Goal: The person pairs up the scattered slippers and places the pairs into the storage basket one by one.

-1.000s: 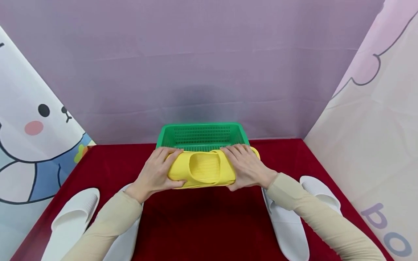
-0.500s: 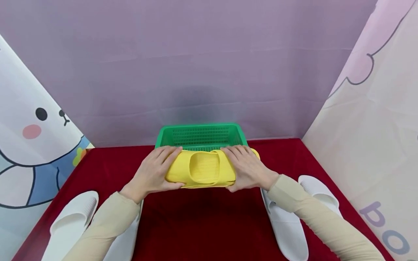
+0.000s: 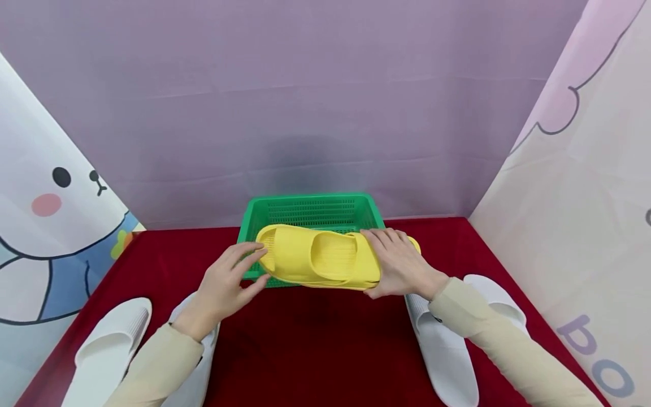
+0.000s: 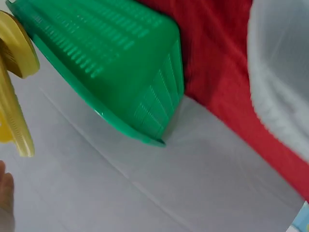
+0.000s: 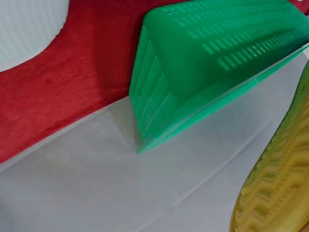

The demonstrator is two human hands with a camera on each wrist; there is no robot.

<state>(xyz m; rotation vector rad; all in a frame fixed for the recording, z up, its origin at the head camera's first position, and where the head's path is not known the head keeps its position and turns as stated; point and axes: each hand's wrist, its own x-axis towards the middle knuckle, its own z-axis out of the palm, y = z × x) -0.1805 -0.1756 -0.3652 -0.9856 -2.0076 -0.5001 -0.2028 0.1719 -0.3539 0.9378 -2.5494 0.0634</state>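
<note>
A yellow slipper (image 3: 295, 254) is held level in front of the green basket, and a second yellow layer shows along its lower edge, likely its mate. My right hand (image 3: 402, 263) grips its right end, with the thumb below and the fingers over the top. My left hand (image 3: 224, 282) is beside the toe end, fingers spread and loosely bent around nothing; the fingertips overlap the toe edge in the head view. In the left wrist view a gap separates the fingers (image 4: 6, 191) from the yellow slipper (image 4: 14, 101). The right wrist view shows the patterned yellow sole (image 5: 275, 183).
Behind the slipper stands the green basket (image 3: 312, 202) against the purple backdrop (image 3: 315, 113). White slippers lie on the red cloth (image 3: 305, 350) at both sides: an outer left one (image 3: 114, 333), an inner left one (image 3: 195, 373), an inner right one (image 3: 447, 362) and an outer right one (image 3: 495, 294).
My left hand has let go of the yellow slipper's toe end and drawn back left and down. My right hand, still gripping, has shifted slightly right with the slipper.
</note>
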